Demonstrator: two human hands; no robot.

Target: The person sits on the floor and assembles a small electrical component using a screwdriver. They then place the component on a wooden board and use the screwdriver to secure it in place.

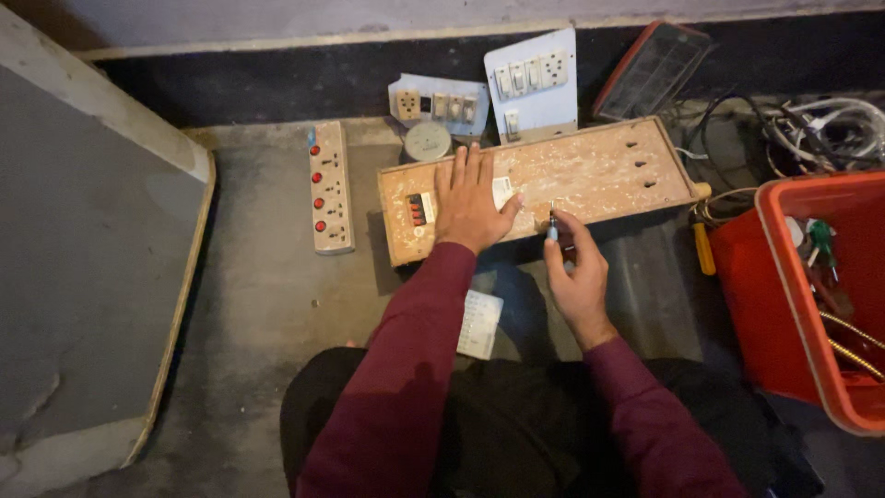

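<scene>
Pressing our left hand (468, 205) flat on the wooden switch board (539, 184), fingers spread and released, we pin the board to the concrete floor (267, 304). Our right hand (576, 277) is clenched around a small screwdriver (552, 224), its tip meeting the board's near edge just beside our left thumb. The board lies straight ahead of our knees, with red switches near its left end and socket holes toward its right.

To do this well, we judge that the flat hand should bear down close to the tool, as it does, so the board does not skid. We should hold the driver square to the screw and push before we twist; the screw head itself is too small to make out. A white power strip (330, 189) lies just left of the board, a red crate (811, 295) of tools to our right, both well apart from the work.
</scene>
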